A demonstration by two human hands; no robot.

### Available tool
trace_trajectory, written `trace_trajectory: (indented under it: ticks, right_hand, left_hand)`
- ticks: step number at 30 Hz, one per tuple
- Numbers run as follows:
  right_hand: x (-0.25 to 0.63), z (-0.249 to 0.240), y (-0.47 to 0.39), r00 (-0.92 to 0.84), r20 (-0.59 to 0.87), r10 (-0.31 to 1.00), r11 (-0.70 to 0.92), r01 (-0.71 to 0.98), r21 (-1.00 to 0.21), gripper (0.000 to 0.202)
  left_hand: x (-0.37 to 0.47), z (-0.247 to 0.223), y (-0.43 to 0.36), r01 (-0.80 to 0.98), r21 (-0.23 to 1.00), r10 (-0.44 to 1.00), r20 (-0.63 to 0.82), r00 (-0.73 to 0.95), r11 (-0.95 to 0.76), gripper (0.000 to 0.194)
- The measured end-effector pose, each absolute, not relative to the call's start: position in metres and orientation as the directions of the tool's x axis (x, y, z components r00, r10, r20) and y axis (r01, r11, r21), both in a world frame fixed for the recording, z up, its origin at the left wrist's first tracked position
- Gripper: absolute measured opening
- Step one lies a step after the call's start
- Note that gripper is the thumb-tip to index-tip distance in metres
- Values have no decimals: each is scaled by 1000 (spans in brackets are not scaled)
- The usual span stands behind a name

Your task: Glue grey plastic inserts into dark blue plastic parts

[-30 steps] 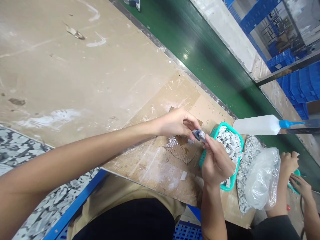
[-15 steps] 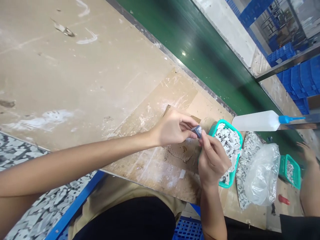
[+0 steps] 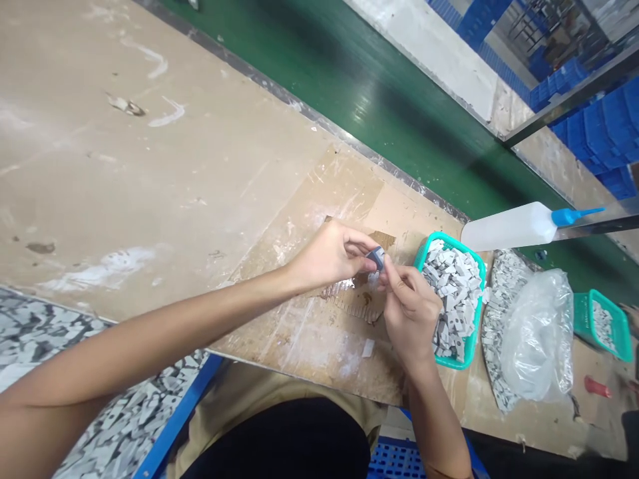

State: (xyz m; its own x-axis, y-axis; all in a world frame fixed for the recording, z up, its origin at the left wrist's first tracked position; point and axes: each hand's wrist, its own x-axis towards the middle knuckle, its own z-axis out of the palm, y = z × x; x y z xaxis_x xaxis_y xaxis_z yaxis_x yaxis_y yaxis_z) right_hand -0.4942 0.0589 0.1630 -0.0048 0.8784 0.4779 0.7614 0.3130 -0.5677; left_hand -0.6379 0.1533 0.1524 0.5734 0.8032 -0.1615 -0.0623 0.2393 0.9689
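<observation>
Head: left grip and right grip pinch dark piece, tilted; long axis unclear.

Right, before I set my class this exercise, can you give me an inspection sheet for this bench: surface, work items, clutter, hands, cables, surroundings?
Surface: tan worktop, scuffed, with white smears and dark marks.
Work items: small dark-and-light piece at the fingertips; near green basket filled with grey and white pieces.
Clutter: white bottle with blue nozzle, clear plastic bag, red object, far green basket.
Hands: left hand and right hand meet at the small piece.
Cables: nothing seen.
Surroundings: dark green strip alongside; blue crates beyond.
</observation>
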Motion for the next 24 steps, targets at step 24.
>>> trace_trajectory:
  ticks: [24]
  right_hand:
    - [-447,188,54,476,305,825,47,480,-876,37]
  left_hand:
    - [-657,154,180,-380,515,594,-353,723,768,27]
